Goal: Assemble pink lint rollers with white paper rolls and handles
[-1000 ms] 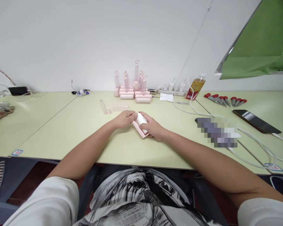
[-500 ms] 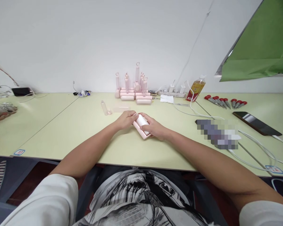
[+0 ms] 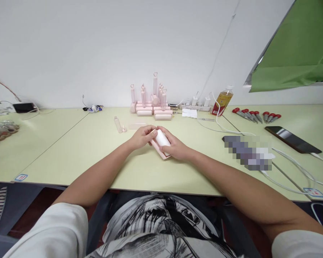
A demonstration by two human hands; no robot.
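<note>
Between my hands, just above the near middle of the table, is a pink lint roller head with a white roll [image 3: 162,139] sitting in its open pink case [image 3: 158,149]. My left hand [image 3: 143,137] grips the far left end, its thumb on the roll. My right hand [image 3: 177,147] is wrapped round the right side, with the thumb lying across the near end of the roll. Its other fingers are partly hidden behind the case. Beyond my left hand lie a clear pink tube handle [image 3: 117,124], a small pink end piece [image 3: 124,128] and a flat translucent pink cover [image 3: 136,126].
Several pink lint rollers [image 3: 163,114] stand and lie by the wall. To their right are a power strip [image 3: 196,106], white paper [image 3: 189,113] and a drink bottle [image 3: 223,101]. Red-capped tools [image 3: 271,116], a phone [image 3: 293,139] and white cables lie on the right.
The white roll and case have turned slightly in my hands, and my right thumb has shifted a little lower on the roll. The camera view has moved slightly.
</note>
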